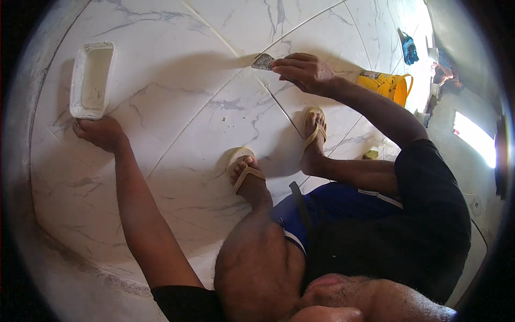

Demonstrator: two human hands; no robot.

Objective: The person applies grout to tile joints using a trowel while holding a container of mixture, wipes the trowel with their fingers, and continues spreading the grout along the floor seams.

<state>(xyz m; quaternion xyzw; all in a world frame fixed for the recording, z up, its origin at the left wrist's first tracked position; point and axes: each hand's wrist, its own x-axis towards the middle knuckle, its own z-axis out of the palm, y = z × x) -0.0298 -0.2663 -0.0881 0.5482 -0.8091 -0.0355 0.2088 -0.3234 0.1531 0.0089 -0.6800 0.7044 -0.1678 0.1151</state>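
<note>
My left hand [102,133] holds the near end of a white rectangular plastic tub [78,86], whose walls are smeared with pale residue. The tub rests on the marbled tile floor, at the left. Over to the right, my outstretched right hand [306,71] is closed on a small putty knife [263,62] with a flat, smudged grey blade. Its tip is over a tile joint [236,56], close to where several joints meet; whether it touches cannot be told. Any handle is hidden in my fingers.
My sandalled feet [314,129] stand on the tiles [188,161], near small pale crumbs [225,119]. A yellow bucket [394,88] lies tipped to the right, with a blue bag [409,51] beyond it. A small yellowish lump [370,154] sits behind my right foot. Walls border both sides.
</note>
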